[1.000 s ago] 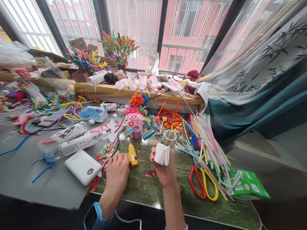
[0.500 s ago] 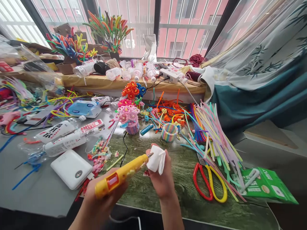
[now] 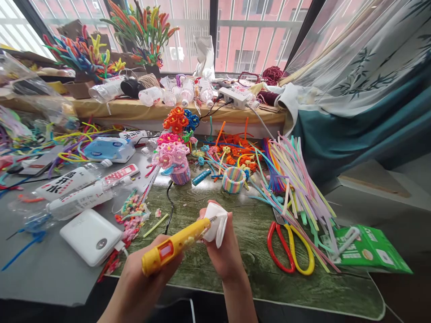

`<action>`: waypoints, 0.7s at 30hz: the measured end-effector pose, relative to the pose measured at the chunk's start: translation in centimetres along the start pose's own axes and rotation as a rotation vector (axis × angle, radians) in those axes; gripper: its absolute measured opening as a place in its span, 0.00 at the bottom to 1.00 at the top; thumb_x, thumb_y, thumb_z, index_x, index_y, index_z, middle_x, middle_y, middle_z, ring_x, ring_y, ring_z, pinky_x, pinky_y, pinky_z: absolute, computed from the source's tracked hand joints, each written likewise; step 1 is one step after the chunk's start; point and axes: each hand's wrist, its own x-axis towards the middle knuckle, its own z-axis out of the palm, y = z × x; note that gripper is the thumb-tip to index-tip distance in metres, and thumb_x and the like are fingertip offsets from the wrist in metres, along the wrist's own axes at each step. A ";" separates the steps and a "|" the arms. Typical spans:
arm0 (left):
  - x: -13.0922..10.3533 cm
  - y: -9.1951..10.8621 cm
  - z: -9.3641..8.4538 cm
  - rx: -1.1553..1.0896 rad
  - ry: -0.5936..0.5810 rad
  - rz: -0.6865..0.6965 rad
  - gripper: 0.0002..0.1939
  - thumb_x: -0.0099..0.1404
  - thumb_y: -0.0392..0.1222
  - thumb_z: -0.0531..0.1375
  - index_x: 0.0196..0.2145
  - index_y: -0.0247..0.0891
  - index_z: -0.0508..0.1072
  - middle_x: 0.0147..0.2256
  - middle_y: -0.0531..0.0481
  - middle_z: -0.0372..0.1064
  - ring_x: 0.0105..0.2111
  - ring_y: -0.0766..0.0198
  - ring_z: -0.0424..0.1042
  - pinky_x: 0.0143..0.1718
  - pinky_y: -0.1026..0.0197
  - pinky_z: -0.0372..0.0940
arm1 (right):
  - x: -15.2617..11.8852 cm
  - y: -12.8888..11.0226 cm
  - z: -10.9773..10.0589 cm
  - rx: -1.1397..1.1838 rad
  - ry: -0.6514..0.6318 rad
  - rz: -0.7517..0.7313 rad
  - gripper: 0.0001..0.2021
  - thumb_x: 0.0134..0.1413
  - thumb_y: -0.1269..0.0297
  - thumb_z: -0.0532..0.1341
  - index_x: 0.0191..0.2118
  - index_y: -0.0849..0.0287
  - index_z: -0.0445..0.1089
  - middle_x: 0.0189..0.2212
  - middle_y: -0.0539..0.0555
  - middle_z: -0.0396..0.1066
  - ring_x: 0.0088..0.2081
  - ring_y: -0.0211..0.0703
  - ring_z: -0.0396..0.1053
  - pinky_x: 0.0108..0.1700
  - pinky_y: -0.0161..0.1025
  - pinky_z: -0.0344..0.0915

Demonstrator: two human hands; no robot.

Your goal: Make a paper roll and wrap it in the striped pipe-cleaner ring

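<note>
My left hand (image 3: 141,269) is wrapped round a yellow glue gun (image 3: 175,246), its metal tip pointing right. In my right hand (image 3: 225,251) is a folded white tissue (image 3: 216,223). The gun's tip meets the tissue, or lies just in front of it; which, I cannot tell. Beyond my hands stand a striped ring-shaped cup (image 3: 233,180) and a purple striped pot (image 3: 181,175) with pink fuzzy flowers (image 3: 170,154). A teal cylinder (image 3: 201,177) lies between them. Scissors (image 3: 291,251) with one red and one yellow handle rest right of my right hand.
Bundled pastel pipe cleaners (image 3: 303,179) and a green packet (image 3: 373,249) are at the right. A white power bank (image 3: 91,237), plastic bottles (image 3: 84,197) and a tissue pack (image 3: 109,149) lie left. A power strip (image 3: 233,98) sits on the sill; a black cable (image 3: 171,202) crosses the table.
The whole view has shifted slightly, so most things sit a little further left and up. The glue gun's tip now overlaps the tissue more. Both hands keep their holds.
</note>
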 end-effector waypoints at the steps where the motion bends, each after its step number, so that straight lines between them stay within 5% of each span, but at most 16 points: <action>1: 0.1 0.0 0.0 0.065 -0.013 0.035 0.04 0.52 0.40 0.69 0.22 0.45 0.77 0.21 0.55 0.69 0.20 0.66 0.62 0.21 0.66 0.60 | 0.0 0.0 -0.1 0.003 -0.006 0.003 0.25 0.55 0.41 0.63 0.51 0.52 0.70 0.37 0.52 0.70 0.32 0.40 0.63 0.32 0.36 0.62; 7: 0.2 -0.6 0.0 0.277 -0.038 0.161 0.05 0.56 0.43 0.66 0.23 0.44 0.75 0.21 0.54 0.66 0.18 0.67 0.60 0.20 0.66 0.59 | -0.1 0.1 -0.4 -0.019 0.016 -0.004 0.25 0.53 0.40 0.64 0.51 0.50 0.71 0.39 0.53 0.71 0.35 0.43 0.66 0.34 0.37 0.64; 21: -0.2 -1.1 -0.1 0.141 0.014 0.024 0.09 0.48 0.43 0.71 0.20 0.45 0.74 0.17 0.55 0.63 0.18 0.66 0.60 0.19 0.66 0.61 | 0.0 0.0 -0.3 0.010 0.069 0.001 0.22 0.55 0.42 0.64 0.50 0.48 0.70 0.40 0.52 0.72 0.39 0.44 0.69 0.38 0.39 0.67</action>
